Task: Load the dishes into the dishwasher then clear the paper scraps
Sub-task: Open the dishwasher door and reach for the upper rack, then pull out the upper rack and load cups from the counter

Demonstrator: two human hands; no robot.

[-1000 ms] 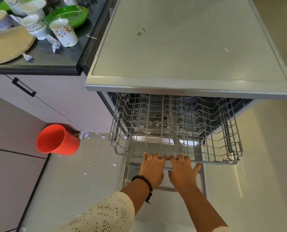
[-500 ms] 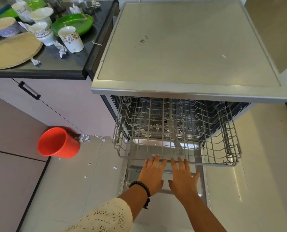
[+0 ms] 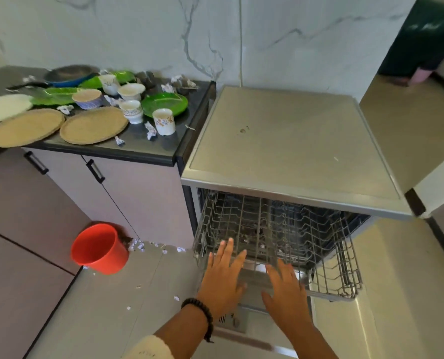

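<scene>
Both hands, left hand (image 3: 224,275) and right hand (image 3: 284,294), hover with straight, released fingers over the front edge of the pulled-out rack (image 3: 275,242), though motion blur hides whether they touch the wire. The dishes wait on the counter (image 3: 148,149): the cups (image 3: 163,121) look like thin ceramic, light but fragile and probably slippery. It is safer to take a cup around its body, and the green plate (image 3: 165,103) by its rim.

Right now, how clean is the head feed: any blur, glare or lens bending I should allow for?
Head view: both hands, left hand and right hand, are motion-smeared over the dishwasher rack; wide-angle bending curves the counter and floor lines; soft glare on the floor at right; dishes at the far left are blurred.
</scene>
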